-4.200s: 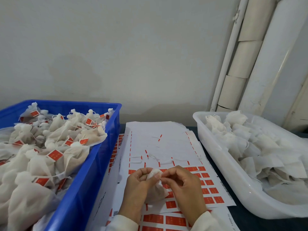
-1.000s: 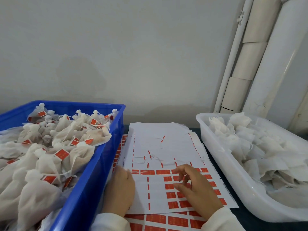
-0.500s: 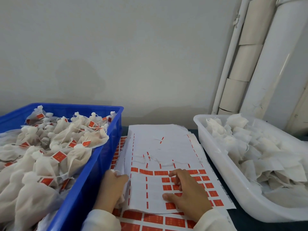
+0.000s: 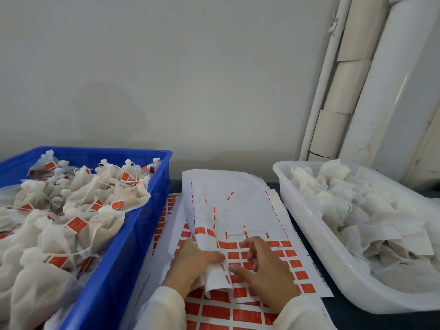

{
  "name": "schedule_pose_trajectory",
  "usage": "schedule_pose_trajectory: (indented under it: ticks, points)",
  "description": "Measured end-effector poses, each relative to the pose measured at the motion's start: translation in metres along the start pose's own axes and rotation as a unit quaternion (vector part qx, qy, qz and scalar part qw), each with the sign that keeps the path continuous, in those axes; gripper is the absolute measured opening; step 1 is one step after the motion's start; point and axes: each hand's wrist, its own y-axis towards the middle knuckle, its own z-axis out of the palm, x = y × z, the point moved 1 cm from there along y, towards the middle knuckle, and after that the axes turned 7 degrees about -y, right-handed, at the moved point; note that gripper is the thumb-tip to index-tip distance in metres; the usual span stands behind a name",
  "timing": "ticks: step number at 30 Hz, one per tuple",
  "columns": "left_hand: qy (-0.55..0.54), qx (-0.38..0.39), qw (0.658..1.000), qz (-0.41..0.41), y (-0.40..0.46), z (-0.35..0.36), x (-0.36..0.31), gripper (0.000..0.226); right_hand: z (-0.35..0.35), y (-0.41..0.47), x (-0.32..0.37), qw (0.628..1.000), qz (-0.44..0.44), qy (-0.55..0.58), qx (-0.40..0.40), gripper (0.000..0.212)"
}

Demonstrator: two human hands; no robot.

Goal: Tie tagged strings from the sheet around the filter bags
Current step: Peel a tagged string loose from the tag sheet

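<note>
The top tag sheet (image 4: 240, 206), white with rows of red tags and loose strings, lies on the table between two tubs. Its far half has been stripped of tags. My left hand (image 4: 192, 263) holds the sheet's near left edge, which is rolled over toward the right. My right hand (image 4: 266, 267) rests on the red tags beside the roll, fingers loosely spread and the thumb tip touching the paper. Untied white filter bags (image 4: 357, 210) fill the white tub (image 4: 307, 232) on the right. Neither hand holds a bag.
A blue crate (image 4: 135, 232) on the left is heaped with tied bags (image 4: 78, 210) carrying red tags. More full tag sheets (image 4: 226, 313) lie stacked under the top one. White pipes (image 4: 381, 91) run up the wall at the back right.
The bag held between both hands four seconds ago is gone. My left hand has since moved to the sheet's left edge and rolled it over to the right. My right hand's fingers have lifted.
</note>
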Motion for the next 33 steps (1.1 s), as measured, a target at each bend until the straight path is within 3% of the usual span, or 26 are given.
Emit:
schedule_pose_trajectory:
  ticks: [6,12,22,27,33]
  points:
    - [-0.079,0.035,0.996,-0.013,-0.002,-0.012,0.002,0.014,0.003,0.004,-0.003,0.998,0.028,0.038,-0.051,0.029]
    - [-0.106,0.069,0.991,-0.031,0.001,-0.018,0.006,0.026,0.002,0.004,0.0,0.996,0.013,0.055,-0.068,0.019]
    - [-0.143,0.063,0.987,-0.039,0.006,-0.015,0.01,0.032,0.017,0.002,0.013,0.993,-0.018,-0.024,-0.116,0.024]
    - [-0.136,0.059,0.989,-0.029,0.006,-0.013,0.011,0.028,0.02,0.005,0.012,0.991,0.009,0.028,-0.128,0.013]
    - [-0.127,0.079,0.988,-0.039,0.007,-0.015,0.011,0.026,0.026,0.007,0.011,0.988,0.048,0.082,-0.123,0.017]
